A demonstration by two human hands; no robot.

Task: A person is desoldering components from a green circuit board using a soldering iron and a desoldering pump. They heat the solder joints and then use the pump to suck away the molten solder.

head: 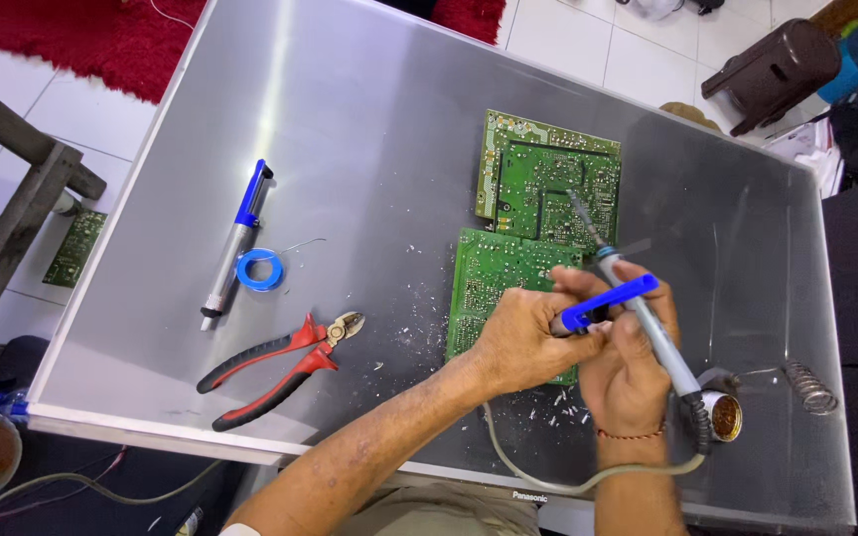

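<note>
- The metal worktop [369, 129] is carrying two green circuit boards [548, 179], lying just right of its middle, one beyond the other.
- The soldering iron [638, 308] is leaning over the nearer board, tip reaching the far board; the right hand [628, 372] is gripping its handle, fingers pressed together around it.
- The left hand [518, 337] is pinching a blue-handled tool [608, 301] beside the iron.
- Judging by this, soldering work is underway; the next touch calls for a steady tip.
- Red cutters [280, 367] are lying toward the near left edge.

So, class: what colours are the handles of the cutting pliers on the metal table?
Red and black, on the cutting pliers, clearest in the head view.
</note>
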